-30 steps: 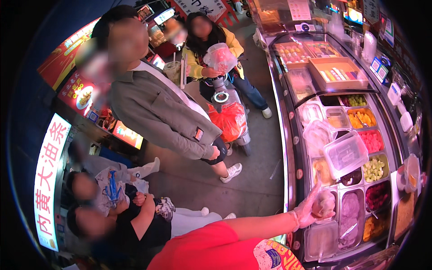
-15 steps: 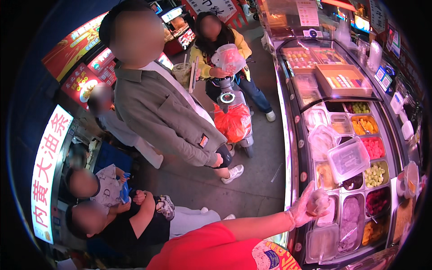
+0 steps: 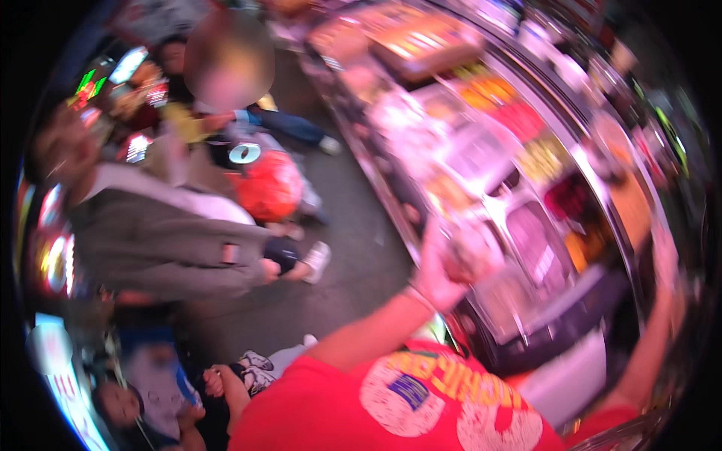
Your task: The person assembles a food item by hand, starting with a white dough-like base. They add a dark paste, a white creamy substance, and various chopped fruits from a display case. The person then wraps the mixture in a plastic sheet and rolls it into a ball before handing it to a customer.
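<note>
My left hand [image 3: 438, 272], in a thin clear glove, is raised over the near left part of the food counter. Its fingers curl around a round, pale pinkish lump [image 3: 472, 255], too blurred to name more exactly. Beneath and beyond it are metal trays, among them one with a pale purple paste [image 3: 535, 239] and one with dark red pieces [image 3: 569, 201]. At the far right my right hand [image 3: 665, 259] reaches up along the counter's side, close to a flat brown board [image 3: 630, 209]. Motion smears its fingers, so its grip does not show.
A clear plastic box [image 3: 481, 154] rests over the trays, near orange pieces [image 3: 489, 93] and pale green cubes [image 3: 543, 159]. Left of the counter stand a person in a grey-green jacket [image 3: 165, 244] and a scooter carrying a red bag [image 3: 269, 186]. Other people sit at lower left.
The view has swung right, so the counter sits further left. My right arm has come into view at the right. My left hand still holds the pale lump.
</note>
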Motion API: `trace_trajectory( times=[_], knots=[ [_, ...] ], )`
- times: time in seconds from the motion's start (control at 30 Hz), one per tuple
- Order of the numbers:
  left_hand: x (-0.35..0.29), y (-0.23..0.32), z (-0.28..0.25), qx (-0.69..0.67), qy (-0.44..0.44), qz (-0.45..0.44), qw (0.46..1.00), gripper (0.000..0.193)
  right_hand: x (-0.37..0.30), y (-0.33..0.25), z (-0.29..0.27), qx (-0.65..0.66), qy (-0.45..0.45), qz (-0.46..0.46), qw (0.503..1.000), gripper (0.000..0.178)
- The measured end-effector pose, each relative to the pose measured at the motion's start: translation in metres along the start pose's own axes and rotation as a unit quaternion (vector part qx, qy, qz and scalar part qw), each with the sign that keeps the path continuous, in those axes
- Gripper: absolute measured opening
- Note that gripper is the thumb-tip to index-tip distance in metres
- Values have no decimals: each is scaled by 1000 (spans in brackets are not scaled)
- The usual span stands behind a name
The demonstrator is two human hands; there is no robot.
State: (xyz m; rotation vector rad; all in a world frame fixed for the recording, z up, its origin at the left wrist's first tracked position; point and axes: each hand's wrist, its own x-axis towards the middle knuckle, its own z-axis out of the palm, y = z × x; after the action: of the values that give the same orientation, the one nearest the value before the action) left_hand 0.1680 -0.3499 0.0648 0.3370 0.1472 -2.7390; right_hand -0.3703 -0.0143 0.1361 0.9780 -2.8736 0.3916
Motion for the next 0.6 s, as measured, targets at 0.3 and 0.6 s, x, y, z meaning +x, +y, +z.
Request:
trace_trajectory(
  times=[0.3,0.6],
  knots=[
    [76,-106,-5,1,-76,-230,970,77,-199,-311,79,369,118,-208,898,61],
    [161,-195,121,425,34,-285,858,72,-109,-159,83,866,85,272,411,48]
  ],
)
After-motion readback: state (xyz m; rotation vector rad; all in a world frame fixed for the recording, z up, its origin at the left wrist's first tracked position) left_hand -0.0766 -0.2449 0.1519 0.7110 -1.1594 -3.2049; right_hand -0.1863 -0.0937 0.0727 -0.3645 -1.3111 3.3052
